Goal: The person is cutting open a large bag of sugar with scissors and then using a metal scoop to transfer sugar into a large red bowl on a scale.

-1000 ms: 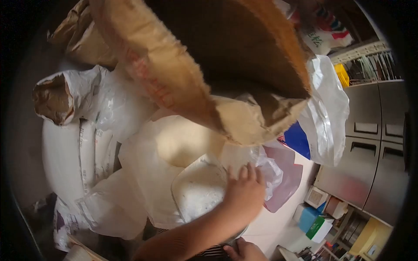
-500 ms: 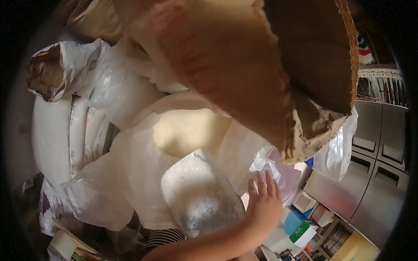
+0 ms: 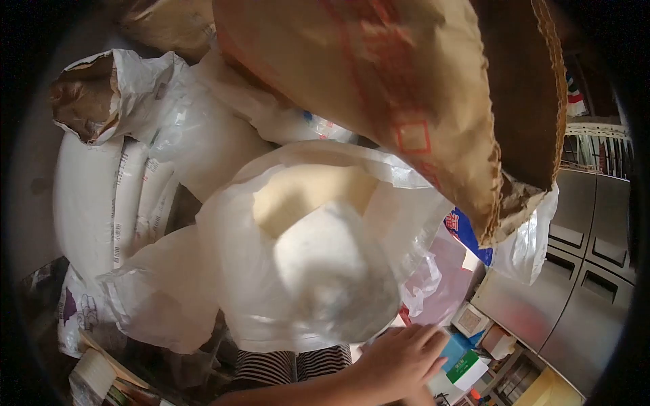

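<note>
A large pale scoop (image 3: 325, 260), streaked with white powder, tilts over an open translucent plastic bag (image 3: 233, 271). Cream-coloured powder (image 3: 311, 186) shows inside the bag. My left forearm crosses the bottom of the view, and my left hand (image 3: 409, 352) is just right of the scoop's lower end. Its fingers are loosely bent and somewhat blurred, with nothing visible in them. A bit of skin below it seems to belong to my right arm (image 3: 421, 397). My right hand is mostly hidden behind the left one, so its grip does not show.
A brown paper sack (image 3: 420, 88) with a wide open mouth hangs close above the bag. White sacks (image 3: 88, 203) and an opened sack (image 3: 88, 98) stand at left. Steel cabinet doors (image 3: 575, 271), a pink plastic bag (image 3: 447, 277) and a green-and-white box (image 3: 467, 369) are at right.
My left hand has dropped lower, its fingers going from spread to bent. The scoop has shifted up and right, turning its surface. The brown sack appears farther right and a little higher.
</note>
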`<state>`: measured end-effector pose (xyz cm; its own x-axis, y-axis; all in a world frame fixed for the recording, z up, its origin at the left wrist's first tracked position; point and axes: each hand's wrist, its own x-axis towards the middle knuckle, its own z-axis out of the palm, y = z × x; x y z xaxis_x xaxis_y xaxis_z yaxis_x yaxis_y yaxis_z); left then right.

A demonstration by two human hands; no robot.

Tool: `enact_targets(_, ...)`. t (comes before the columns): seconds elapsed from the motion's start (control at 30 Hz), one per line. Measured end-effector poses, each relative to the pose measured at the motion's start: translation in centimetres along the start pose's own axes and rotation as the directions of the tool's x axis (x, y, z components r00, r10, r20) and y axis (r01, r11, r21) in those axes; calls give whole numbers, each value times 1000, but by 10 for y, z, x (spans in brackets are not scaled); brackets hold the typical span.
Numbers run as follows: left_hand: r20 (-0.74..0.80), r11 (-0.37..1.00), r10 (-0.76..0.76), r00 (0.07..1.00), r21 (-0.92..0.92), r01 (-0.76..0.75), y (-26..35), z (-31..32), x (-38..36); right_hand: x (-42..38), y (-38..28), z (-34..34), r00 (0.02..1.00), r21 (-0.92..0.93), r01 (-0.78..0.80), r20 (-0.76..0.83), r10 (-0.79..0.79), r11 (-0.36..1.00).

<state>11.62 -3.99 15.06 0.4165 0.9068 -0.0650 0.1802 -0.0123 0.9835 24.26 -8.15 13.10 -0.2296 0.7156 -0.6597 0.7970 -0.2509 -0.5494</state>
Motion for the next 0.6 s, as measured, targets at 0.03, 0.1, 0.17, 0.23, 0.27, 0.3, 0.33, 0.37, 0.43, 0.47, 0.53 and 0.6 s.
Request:
enact_targets(0.03, -21, 994, -38, 999, -104, 36, 2, -7, -13, 15, -4, -11, 998, -117, -44, -48, 38, 992)
enact_targets(0.1, 48, 886, -252, 967, -390, 250, 0, -17, -44, 37, -31, -41, 985, -406, -173, -85, 151, 898)
enact_targets(0.17, 247, 644, -463, 851, -566, 514, -23, -13, -80, 59, -57, -73, 984, -628, -164, -46, 174, 761)
enact_targets(0.23, 307, 476, -610, 730, -594, 648, -70, 16, -120, 84, -70, -94, 990, -720, -71, 33, 136, 691)
enact_targets(0.27, 208, 695, -479, 853, -503, 513, -89, 17, -133, 98, -73, -98, 990, -747, -33, 67, 125, 664)
enact_targets(0.3, 279, 514, -627, 727, -553, 656, -87, 9, -132, 112, -76, -99, 981, -764, 11, 133, 140, 645)
enact_targets(0.33, 359, 302, -738, 571, -581, 756, -86, 2, -131, 127, -75, -96, 968, -777, 58, 198, 156, 627)
enact_targets(0.37, 355, 233, -784, 510, -592, 771, -86, -1, -129, 138, -72, -91, 948, -786, 109, 266, 174, 609)
enact_targets(0.43, 351, 84, -860, 371, -618, 782, -88, -2, -124, 152, -61, -71, 953, -746, 153, 284, 102, 648)
enact_targets(0.47, 240, 163, -880, 409, -657, 736, -89, -3, -124, 156, -59, -61, 954, -725, 174, 291, 69, 666)
enact_targets(0.53, 50, 305, -883, 466, -694, 652, -91, 3, -127, 155, -56, -47, 970, -691, 69, 214, 112, 719)
enact_targets(0.6, -56, 408, -858, 511, -680, 610, -95, 14, -136, 150, -44, -31, 978, -651, -18, 145, 148, 759)
